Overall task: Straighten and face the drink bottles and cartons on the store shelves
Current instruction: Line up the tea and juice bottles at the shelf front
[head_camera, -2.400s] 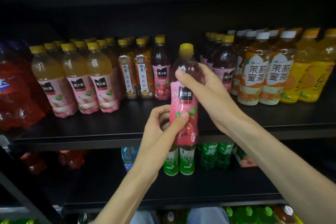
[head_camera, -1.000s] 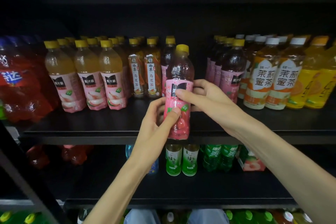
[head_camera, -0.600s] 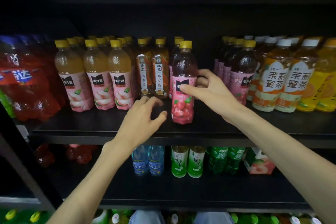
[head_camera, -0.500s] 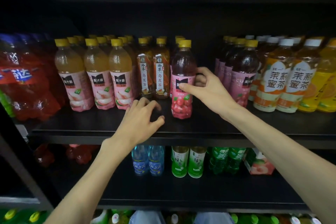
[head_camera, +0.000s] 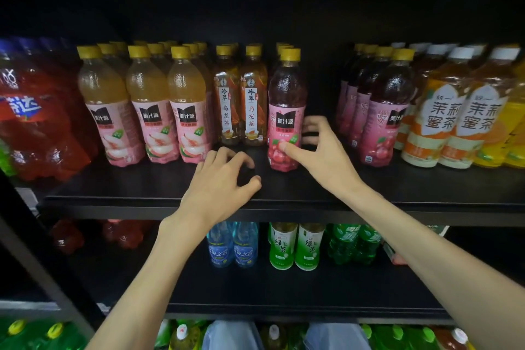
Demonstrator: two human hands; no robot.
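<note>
A dark red juice bottle (head_camera: 287,111) with a yellow cap and a pink cherry label stands upright on the upper black shelf (head_camera: 284,196), label facing me, in front of its own row. My right hand (head_camera: 321,150) holds it low down, thumb on the front of the label and fingers curled round its right side. My left hand (head_camera: 224,182) hovers over the shelf's front edge, left of the bottle, fingers loosely curled and holding nothing.
Peach juice bottles (head_camera: 147,111) and oolong tea bottles (head_camera: 241,105) stand to the left, red soda packs (head_camera: 34,122) beyond them. More cherry bottles (head_camera: 383,111), jasmine tea (head_camera: 460,111) and orange drinks are on the right. Water (head_camera: 233,244) and green tea (head_camera: 295,244) sit below.
The cherry bottle went from the air onto the shelf and was pushed back into its row. My left hand let go of it and drew away to the left.
</note>
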